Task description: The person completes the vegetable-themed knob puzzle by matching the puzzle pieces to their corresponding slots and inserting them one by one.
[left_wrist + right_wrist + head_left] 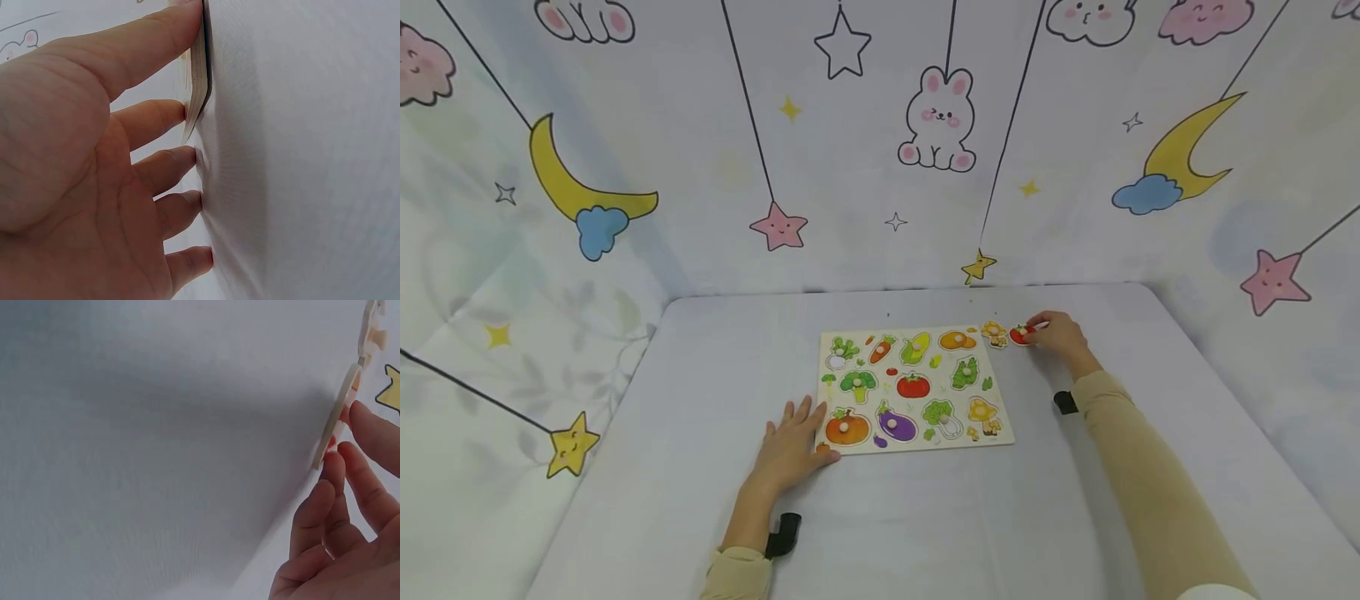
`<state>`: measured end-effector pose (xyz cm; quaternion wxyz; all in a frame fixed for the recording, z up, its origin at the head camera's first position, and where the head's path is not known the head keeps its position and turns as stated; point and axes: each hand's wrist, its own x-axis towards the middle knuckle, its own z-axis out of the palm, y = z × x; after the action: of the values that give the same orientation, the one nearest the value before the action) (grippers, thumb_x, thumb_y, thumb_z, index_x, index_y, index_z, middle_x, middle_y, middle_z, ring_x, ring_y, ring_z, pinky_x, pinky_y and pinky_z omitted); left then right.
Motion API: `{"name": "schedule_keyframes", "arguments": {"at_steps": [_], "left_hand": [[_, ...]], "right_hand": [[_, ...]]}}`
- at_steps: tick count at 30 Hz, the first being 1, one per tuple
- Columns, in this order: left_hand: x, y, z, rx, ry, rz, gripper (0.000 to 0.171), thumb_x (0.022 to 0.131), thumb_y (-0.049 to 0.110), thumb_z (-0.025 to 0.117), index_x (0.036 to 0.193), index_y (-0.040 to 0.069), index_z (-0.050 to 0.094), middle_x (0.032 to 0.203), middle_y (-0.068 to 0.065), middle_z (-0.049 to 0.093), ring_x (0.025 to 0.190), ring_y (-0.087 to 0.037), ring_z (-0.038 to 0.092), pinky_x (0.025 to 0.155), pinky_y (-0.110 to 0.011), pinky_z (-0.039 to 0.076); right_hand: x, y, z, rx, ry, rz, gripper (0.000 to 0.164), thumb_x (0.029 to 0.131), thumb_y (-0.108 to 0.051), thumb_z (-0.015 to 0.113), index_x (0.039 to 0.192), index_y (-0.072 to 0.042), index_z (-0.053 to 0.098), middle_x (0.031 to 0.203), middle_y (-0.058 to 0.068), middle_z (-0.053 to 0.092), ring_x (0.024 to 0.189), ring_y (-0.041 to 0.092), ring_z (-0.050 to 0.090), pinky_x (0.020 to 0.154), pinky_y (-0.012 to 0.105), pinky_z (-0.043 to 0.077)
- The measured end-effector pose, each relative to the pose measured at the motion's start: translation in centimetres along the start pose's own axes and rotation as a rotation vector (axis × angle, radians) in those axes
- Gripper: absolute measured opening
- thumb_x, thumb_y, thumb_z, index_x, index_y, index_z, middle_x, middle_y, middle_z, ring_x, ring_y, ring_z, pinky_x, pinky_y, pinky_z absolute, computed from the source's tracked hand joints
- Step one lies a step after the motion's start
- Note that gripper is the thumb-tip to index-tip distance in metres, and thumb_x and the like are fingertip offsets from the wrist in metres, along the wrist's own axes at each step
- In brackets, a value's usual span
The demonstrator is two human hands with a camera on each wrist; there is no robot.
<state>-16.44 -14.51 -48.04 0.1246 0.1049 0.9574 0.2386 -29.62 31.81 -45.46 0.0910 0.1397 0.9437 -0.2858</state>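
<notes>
A wooden vegetable puzzle board (891, 446) lies on the white table. My left hand (790, 446) is spread at its lower left corner, fingers extended; thumb and index finger touch the board's edge (199, 75) while the other fingertips rest on the cloth. Beyond the board's upper right corner, my right hand (1060, 335) pinches a tomato puzzle piece (1021, 335) by its knob. In the right wrist view that piece (334, 419) appears edge-on, low at the cloth. Just left of it lies a mushroom puzzle piece (995, 333). The board's tomato picture (913, 386) shows no knob.
Several knobbed pieces sit in the board, among them a pumpkin (856, 431), an eggplant (902, 427) and a broccoli (859, 383). A patterned cloth backdrop (865, 167) with moons and stars rises behind the table. Each wrist wears a black device (784, 535).
</notes>
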Motion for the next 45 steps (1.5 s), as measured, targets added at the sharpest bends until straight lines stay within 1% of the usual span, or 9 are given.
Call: {"name": "schedule_keyframes", "arguments": {"at_steps": [3, 10, 15, 23, 28, 31, 36, 39, 45], "left_hand": [[-0.1, 0.0, 0.0, -0.006, 0.003, 0.002, 0.082, 0.082, 0.039, 0.076, 0.149, 0.008, 0.041, 0.159, -0.02, 0.027, 0.147, -0.047, 0.016, 0.112, -0.073, 0.014], [-0.2, 0.2, -0.3, -0.016, 0.009, 0.008, 0.081, 0.083, 0.039, 0.075, 0.149, 0.008, 0.041, 0.158, -0.021, 0.028, 0.147, -0.047, 0.017, 0.111, -0.073, 0.014], [-0.3, 0.2, -0.2, -0.027, 0.004, -0.002, 0.08, 0.083, 0.038, 0.075, 0.149, 0.008, 0.041, 0.159, -0.02, 0.027, 0.147, -0.047, 0.016, 0.112, -0.072, 0.013], [-0.6, 0.0, 0.3, -0.033, 0.015, 0.002, 0.08, 0.082, 0.038, 0.076, 0.148, 0.008, 0.042, 0.158, -0.02, 0.028, 0.147, -0.047, 0.018, 0.112, -0.073, 0.014], [-0.5, 0.1, 0.0, -0.043, 0.018, 0.005, 0.08, 0.083, 0.038, 0.075, 0.149, 0.008, 0.041, 0.159, -0.02, 0.027, 0.147, -0.046, 0.016, 0.112, -0.072, 0.013], [-0.4, 0.1, -0.2, -0.038, 0.022, 0.006, 0.08, 0.083, 0.037, 0.075, 0.149, 0.008, 0.041, 0.159, -0.02, 0.027, 0.147, -0.046, 0.016, 0.112, -0.072, 0.013], [-0.3, 0.0, -0.4, -0.028, 0.028, 0.004, 0.08, 0.083, 0.038, 0.076, 0.149, 0.008, 0.041, 0.159, -0.019, 0.028, 0.147, -0.046, 0.017, 0.112, -0.072, 0.014], [-0.3, -0.1, -0.3, -0.031, 0.02, 0.003, 0.08, 0.082, 0.038, 0.076, 0.149, 0.008, 0.041, 0.159, -0.019, 0.027, 0.148, -0.046, 0.016, 0.112, -0.072, 0.014], [-0.2, -0.1, -0.1, -0.041, 0.012, -0.003, 0.081, 0.082, 0.039, 0.076, 0.149, 0.009, 0.041, 0.159, -0.018, 0.026, 0.148, -0.045, 0.015, 0.113, -0.071, 0.013]], "right_hand": [[0.2, -0.2, 0.3, 0.016, -0.021, 0.008, 0.039, 0.091, -0.021, 0.062, 0.125, -0.003, 0.059, 0.124, 0.025, 0.056, 0.11, 0.04, 0.052, 0.09, 0.053, 0.041], [0.8, -0.4, 0.8, 0.086, -0.024, 0.03, 0.033, 0.092, -0.014, 0.061, 0.12, 0.001, 0.062, 0.119, 0.022, 0.059, 0.102, 0.032, 0.052, 0.085, 0.041, 0.044], [0.9, -0.2, 0.9, 0.109, -0.023, 0.039, 0.032, 0.091, -0.012, 0.061, 0.119, 0.004, 0.062, 0.119, 0.023, 0.059, 0.102, 0.031, 0.052, 0.084, 0.038, 0.045], [1.0, 0.5, 1.1, 0.09, -0.015, 0.034, 0.033, 0.094, -0.016, 0.06, 0.12, 0.004, 0.062, 0.121, 0.025, 0.059, 0.103, 0.032, 0.053, 0.084, 0.041, 0.047], [-0.1, 0.3, 0.4, 0.075, 0.008, 0.012, 0.035, 0.094, -0.018, 0.059, 0.121, 0.005, 0.061, 0.125, 0.027, 0.057, 0.109, 0.037, 0.052, 0.089, 0.047, 0.047], [-0.9, -0.6, 0.1, 0.067, 0.019, -0.018, 0.036, 0.094, -0.02, 0.059, 0.12, 0.004, 0.062, 0.124, 0.027, 0.058, 0.107, 0.037, 0.054, 0.086, 0.045, 0.048], [-2.3, -3.5, 0.6, -0.007, 0.065, -0.089, 0.03, 0.092, -0.02, 0.063, 0.112, 0.002, 0.066, 0.111, 0.023, 0.065, 0.093, 0.032, 0.058, 0.071, 0.037, 0.044], [-3.2, -5.4, 1.9, -0.02, 0.059, -0.12, 0.026, 0.092, -0.02, 0.064, 0.109, -0.001, 0.066, 0.103, 0.018, 0.066, 0.087, 0.028, 0.057, 0.068, 0.032, 0.043], [-5.6, -9.1, 5.3, 0.006, -0.011, -0.215, 0.018, 0.091, -0.018, 0.067, 0.103, -0.005, 0.069, 0.089, 0.009, 0.065, 0.078, 0.021, 0.055, 0.063, 0.027, 0.042]]}}
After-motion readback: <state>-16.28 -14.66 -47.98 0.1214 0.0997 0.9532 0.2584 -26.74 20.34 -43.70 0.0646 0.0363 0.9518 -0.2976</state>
